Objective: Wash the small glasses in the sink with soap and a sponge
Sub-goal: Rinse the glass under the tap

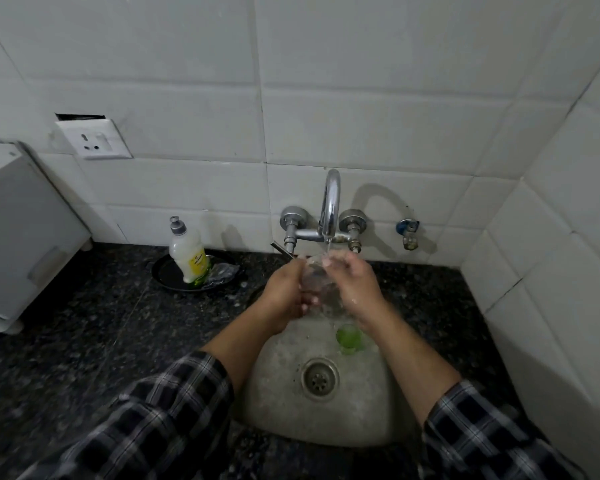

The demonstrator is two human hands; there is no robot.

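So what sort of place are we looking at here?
Most likely a home kitchen: a small sink set in a dark stone counter, a wall tap running over a glass, and a dish soap bottle nearby.

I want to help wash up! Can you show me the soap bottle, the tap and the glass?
soap bottle (pixel 187 256): head view, on its white body.
tap (pixel 331 199): head view, on the curved shiny spout.
glass (pixel 314 276): head view, on its clear side wall.

Metal, stone, tile, glass.
Glossy chrome tap; matt, stained metal sink; dark speckled stone counter; smooth white glazed tiles; clear glass; plastic soap bottle.
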